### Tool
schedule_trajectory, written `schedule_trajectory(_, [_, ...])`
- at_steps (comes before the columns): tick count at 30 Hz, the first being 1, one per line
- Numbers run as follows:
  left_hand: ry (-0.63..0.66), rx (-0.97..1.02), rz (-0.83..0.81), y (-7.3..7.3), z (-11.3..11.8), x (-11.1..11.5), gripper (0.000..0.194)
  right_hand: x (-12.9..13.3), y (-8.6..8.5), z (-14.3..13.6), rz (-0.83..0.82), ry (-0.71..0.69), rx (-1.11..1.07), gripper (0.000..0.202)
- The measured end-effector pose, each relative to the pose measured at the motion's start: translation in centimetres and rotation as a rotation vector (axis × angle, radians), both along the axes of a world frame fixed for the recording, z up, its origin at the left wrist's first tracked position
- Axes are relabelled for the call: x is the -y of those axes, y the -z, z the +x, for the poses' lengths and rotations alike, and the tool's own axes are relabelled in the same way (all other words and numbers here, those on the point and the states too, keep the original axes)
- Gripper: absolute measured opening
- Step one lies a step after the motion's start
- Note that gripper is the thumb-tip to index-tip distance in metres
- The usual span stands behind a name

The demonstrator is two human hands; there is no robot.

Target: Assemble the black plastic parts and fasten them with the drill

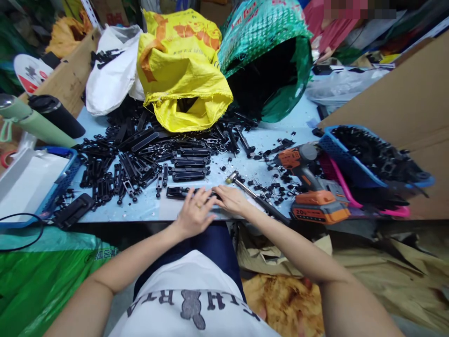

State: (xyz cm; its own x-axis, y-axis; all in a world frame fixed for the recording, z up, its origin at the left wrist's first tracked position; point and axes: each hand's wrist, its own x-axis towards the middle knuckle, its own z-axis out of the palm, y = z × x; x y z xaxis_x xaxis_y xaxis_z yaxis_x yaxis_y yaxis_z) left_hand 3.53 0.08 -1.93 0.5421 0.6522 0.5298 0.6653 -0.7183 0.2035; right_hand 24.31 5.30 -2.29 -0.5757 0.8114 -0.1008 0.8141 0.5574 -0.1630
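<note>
Both hands [196,210] [231,199] on black part [176,192], drill [310,182] "20V"

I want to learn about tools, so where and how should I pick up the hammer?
Probably by the dark end of the hammer's handle, coming from the table's front edge. The hammer lies flat, its shiny head pointing away from the person and that dark end reaching the near edge, between the right hand and the cordless drill.
</note>
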Motion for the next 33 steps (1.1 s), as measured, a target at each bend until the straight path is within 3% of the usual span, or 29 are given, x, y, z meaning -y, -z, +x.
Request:
schedule_trajectory(3, [0.024, -0.110, -0.059, 0.6, 4.0, 1.2, 0.058, 1.6, -0.2, 3.2, 0.236, 0.226, -0.052, 0.048])
schedule_trajectory(6, [0.021, -0.215, -0.155, 1.7, 6.7, 1.0, 0.076, 3.7, 0.3, 6.9, 0.343, 0.505, 0.119, 0.041])
schedule_trajectory(9, [-0.014, -0.311, -0.221, 3.0, 7.8, 0.5, 0.091, 5.1, 1.4, 9.1, 0.344, 0.547, 0.302, 0.036])
schedule_trajectory(13, [-0.025, -0.388, -0.205, 3.8, 8.1, 0.2, 0.098, 4.8, 1.6, 8.8, 0.346, 0.557, 0.322, 0.033])
schedule_trajectory(16, [-0.029, -0.398, -0.195, 3.8, 8.1, 0.3, 0.102, 4.6, -0.9, 7.5, 0.200, 0.661, 0.144, 0.032])
schedule_trajectory(19, [-0.020, -0.393, -0.204, 3.9, 8.0, 0.2, 0.103, 6.2, -4.6, 5.7, 0.072, 0.696, -0.260, 0.033])
schedule_trajectory(21, [-0.007, -0.374, -0.201, 4.2, 7.9, 0.1, 0.104, 8.0, -5.9, 4.0, 0.103, 0.703, -0.523, 0.035])
schedule_trajectory(24, [0.013, -0.324, -0.207, 5.1, 7.9, 0.0, 0.101, 10.6, -4.5, 1.1, 0.096, 0.669, -0.578, 0.039])
schedule_trajectory(28, [0.059, -0.256, -0.262, 5.3, 7.9, 0.0, 0.097, 11.5, -0.4, -0.1, -0.193, 0.508, -0.248, 0.036])
schedule_trajectory(31, [0.108, -0.211, -0.276, 3.3, 6.4, -0.5, 0.092, 9.7, -0.1, 2.2, -0.163, 0.589, -0.178, 0.039])
schedule_trajectory(33, [0.006, -0.161, -0.262, 1.3, 4.2, -1.1, 0.071, 7.8, -0.9, 4.2, -0.088, 0.669, -0.149, 0.042])
